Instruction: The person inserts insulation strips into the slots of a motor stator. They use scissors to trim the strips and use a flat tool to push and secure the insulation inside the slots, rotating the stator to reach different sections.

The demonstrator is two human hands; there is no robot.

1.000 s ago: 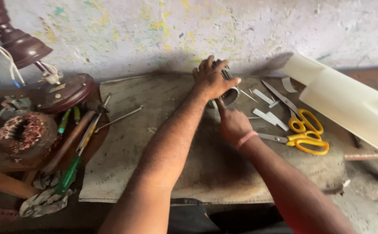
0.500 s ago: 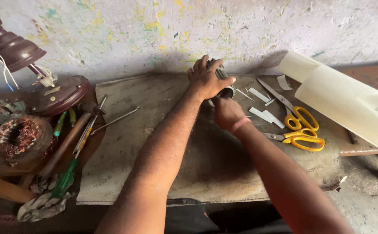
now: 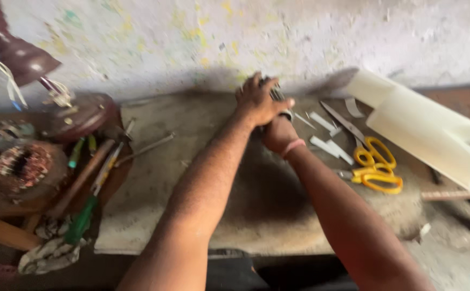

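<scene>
No packages, labels, signs (or screens)

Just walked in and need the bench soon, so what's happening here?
A person has both hands on a small dark cylindrical part at the back of the worn bench mat. The left hand covers it from above; the right hand grips below. Yellow-handled scissors and pale strips lie to the right.
</scene>
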